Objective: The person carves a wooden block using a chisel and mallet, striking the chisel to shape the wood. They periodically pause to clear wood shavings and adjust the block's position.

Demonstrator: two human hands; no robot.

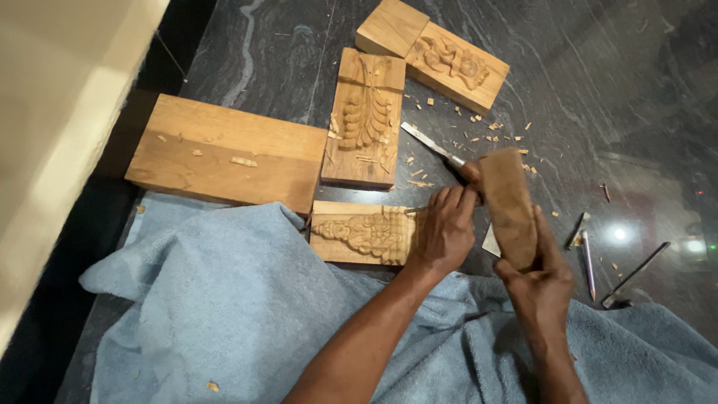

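My left hand [445, 232] rests on the right end of a small carved wooden block [359, 233] and pinches a thin chisel [416, 211] whose tip touches the carving. Just to its right, my right hand [540, 288] grips a long wooden mallet block [508, 206] held upright above the floor. Most of the thin chisel is hidden under my left fingers.
A plain plank [224, 153], a leaf-carved block [365, 116] and two more blocks [434, 49] lie on the dark stone floor [598, 82]. A flat chisel [430, 142] and several small tools [587, 258] lie among wood chips. Blue cloth [224, 299] covers my lap.
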